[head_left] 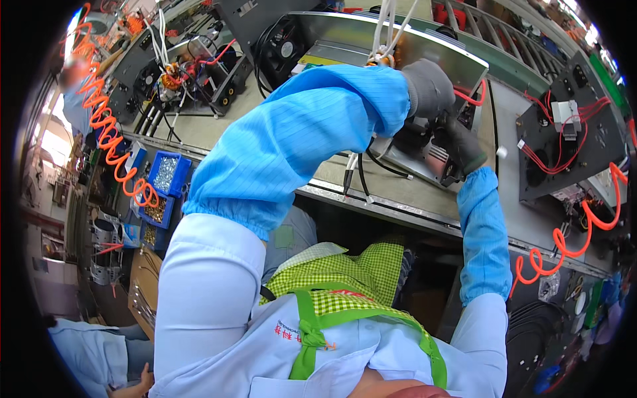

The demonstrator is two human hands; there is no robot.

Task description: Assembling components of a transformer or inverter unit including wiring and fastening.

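Note:
My left hand [428, 87], in a grey knit glove, reaches over the open metal chassis [474, 61] in front of me. Its fingers look curled in, and what they grip is hidden. Just below it, my right hand [462, 144], in a darker glove, is closed against dark parts at the chassis's near right side. Whatever it holds cannot be made out. A bundle of white wires [385, 30] rises beside the left hand, and a red cable [472, 99] curves out to its right. A black fan [285, 50] sits at the chassis's left end.
To the left stands another open unit with wiring [176, 79]. Blue bins [167, 174] of small metal parts hang at the bench edge. Coiled orange air hoses [106, 126] hang left and right. A dark panel with red wires [564, 126] stands right. Another person [89, 355] is at lower left.

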